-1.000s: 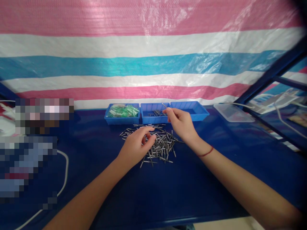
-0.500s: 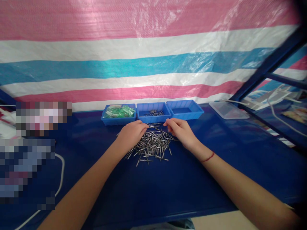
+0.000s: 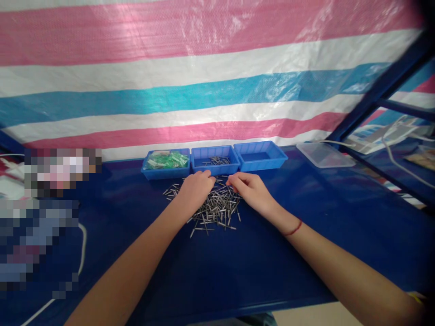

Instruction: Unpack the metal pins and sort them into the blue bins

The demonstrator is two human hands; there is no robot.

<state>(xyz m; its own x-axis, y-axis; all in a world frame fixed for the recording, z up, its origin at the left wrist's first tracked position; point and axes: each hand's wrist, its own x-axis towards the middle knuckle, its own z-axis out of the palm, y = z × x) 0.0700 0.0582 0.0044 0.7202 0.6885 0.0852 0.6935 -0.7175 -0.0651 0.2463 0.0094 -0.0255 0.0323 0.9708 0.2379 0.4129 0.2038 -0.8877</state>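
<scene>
Pins (image 3: 217,209): judged light, stiff, slippery; mid-shaft pinch advised.
Left hand (image 3: 196,191): found curled on pins; hold undetermined.
Right hand (image 3: 249,192): fingertips drawn together; hold undetermined.

Pins (image 3: 217,210) lie on the table (image 3: 238,271), left hand (image 3: 196,190) and right hand (image 3: 249,190) upon them. Behind stand three trays (image 3: 220,168) in a row, a box (image 3: 324,155) to their right.

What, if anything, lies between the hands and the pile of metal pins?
Nothing visible. The left hand and right hand both rest on the pile of pins itself, just in front of the middle blue tray.
</scene>
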